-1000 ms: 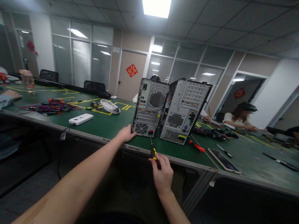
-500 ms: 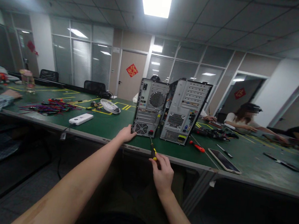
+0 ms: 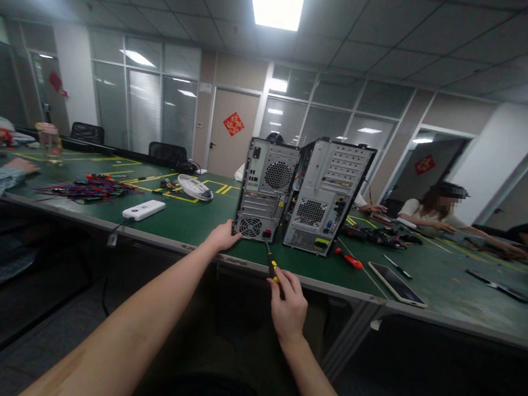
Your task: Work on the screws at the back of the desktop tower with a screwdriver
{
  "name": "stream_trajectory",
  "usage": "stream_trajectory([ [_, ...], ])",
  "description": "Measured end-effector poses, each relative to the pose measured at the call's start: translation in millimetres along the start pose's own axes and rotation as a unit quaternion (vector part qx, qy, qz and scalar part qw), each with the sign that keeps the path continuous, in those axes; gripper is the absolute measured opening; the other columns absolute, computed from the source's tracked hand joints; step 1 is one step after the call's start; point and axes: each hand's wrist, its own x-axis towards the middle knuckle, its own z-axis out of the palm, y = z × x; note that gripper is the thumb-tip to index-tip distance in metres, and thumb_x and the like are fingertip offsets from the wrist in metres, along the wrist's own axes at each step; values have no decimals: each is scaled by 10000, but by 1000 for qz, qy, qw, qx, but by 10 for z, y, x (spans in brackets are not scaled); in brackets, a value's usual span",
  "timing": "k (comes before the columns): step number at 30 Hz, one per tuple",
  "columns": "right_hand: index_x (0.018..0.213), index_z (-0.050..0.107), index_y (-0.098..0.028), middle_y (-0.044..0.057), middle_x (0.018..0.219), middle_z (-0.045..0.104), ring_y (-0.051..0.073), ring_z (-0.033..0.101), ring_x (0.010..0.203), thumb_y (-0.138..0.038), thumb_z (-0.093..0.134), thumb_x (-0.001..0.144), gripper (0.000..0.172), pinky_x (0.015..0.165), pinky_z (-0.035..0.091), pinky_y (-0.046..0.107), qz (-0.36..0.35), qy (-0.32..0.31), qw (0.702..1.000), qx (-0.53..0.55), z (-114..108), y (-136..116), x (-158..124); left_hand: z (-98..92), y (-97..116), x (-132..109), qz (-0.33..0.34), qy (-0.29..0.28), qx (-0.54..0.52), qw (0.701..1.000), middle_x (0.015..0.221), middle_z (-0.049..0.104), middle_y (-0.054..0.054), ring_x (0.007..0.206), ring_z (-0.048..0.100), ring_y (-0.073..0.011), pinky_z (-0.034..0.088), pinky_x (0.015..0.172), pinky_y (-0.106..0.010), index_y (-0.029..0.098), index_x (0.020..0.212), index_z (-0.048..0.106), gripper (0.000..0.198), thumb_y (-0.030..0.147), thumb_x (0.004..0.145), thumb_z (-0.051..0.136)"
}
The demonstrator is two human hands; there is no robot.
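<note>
Two computer cases stand upright at the front of the table with their rear panels facing me. At the lower left corner of the left computer case [image 3: 266, 189] my left hand [image 3: 223, 236] grips its edge, the fingertips hidden behind the side. My right hand [image 3: 289, 299] is closed around the handle of a yellow and black screwdriver [image 3: 272, 264]. Its shaft points up to the bottom edge of the left case, near the power socket; whether the tip sits in a screw is too small to tell. Close by on the right is the second computer case [image 3: 323, 198], untouched.
A red and black screwdriver [image 3: 348, 258], a phone [image 3: 396, 283] and a thin pen-like tool [image 3: 396, 266] lie right on the green table [image 3: 462, 303]. Leftward are a white power bank [image 3: 144, 210] with a cable, a bundle of wires [image 3: 88, 189] and a white round fan-like part [image 3: 195, 187]. Other people sit at both sides.
The screwdriver's handle has turned a little in my right hand, its yellow marks now placed differently. My left hand and both cases have stayed where they were.
</note>
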Motion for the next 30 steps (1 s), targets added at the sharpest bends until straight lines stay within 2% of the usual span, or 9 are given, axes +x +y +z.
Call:
stream_trajectory([
  [4,1247,716,-233,91,1183,710,193,708,1040,-190,536,1012,300,907,578,312,-21,-5,1000,-5,9,4,-6,2,7,2,-1,0,7,1000,1316,672,-189,1220,649,-306,497,965,-347,154,1370,468,582,506,921,585],
  [11,1160,714,-209,81,1060,726,204,718,948,-306,663,963,226,854,596,327,4,3,1000,17,15,-2,3,-8,15,-7,-1,3,2,1000,1301,680,-189,1194,662,-305,505,937,-345,162,1343,487,554,507,921,588],
  [17,1091,720,-203,93,1053,725,215,708,988,-230,632,969,153,910,601,364,-4,17,999,39,2,-2,16,-7,12,-9,0,4,2,1000,1299,682,-189,1193,662,-312,505,939,-353,156,1331,494,547,502,919,595],
  [25,1251,714,-229,119,1190,722,222,705,1083,-142,569,985,315,975,599,404,-50,16,998,30,40,8,-25,-15,25,-18,1,3,0,1000,1288,686,-192,1193,663,-312,503,939,-353,156,1320,499,531,492,921,596],
  [30,1280,698,-223,127,1234,712,226,695,1124,-121,545,987,346,1002,586,409,-56,18,998,29,38,12,-19,-26,34,-26,-1,2,1,1000,1297,683,-185,1197,660,-311,502,945,-354,161,1330,491,537,492,920,593],
])
